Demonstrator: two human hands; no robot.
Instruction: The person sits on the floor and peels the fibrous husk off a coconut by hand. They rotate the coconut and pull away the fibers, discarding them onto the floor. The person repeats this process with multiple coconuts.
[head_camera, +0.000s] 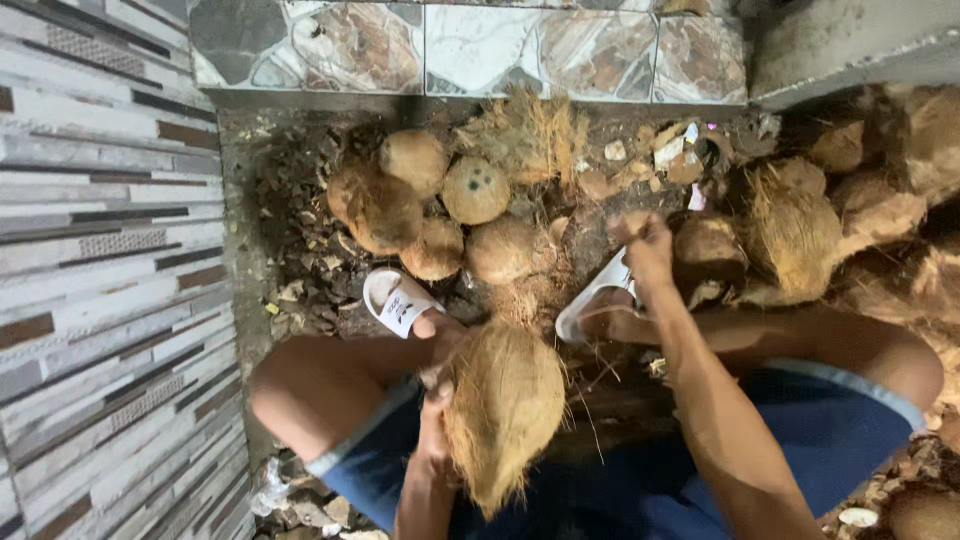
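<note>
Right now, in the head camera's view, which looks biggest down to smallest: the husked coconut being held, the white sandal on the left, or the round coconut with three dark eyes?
1. Husked coconut, though it is nearest the camera.
2-3. White sandal and three-eyed coconut look alike.

No pkgs, signs or screens; maybe small white label-ish scraps (668, 152) nr top wall.

We count five round brown coconuts (415, 158) with their hair pulled off, lying close together on the ground. We see one big hairy coconut (505, 405) near us. We count two white sandals (398, 300). Off to the side we see a pile of husk pieces (795, 230), too jumbled to count.
</note>
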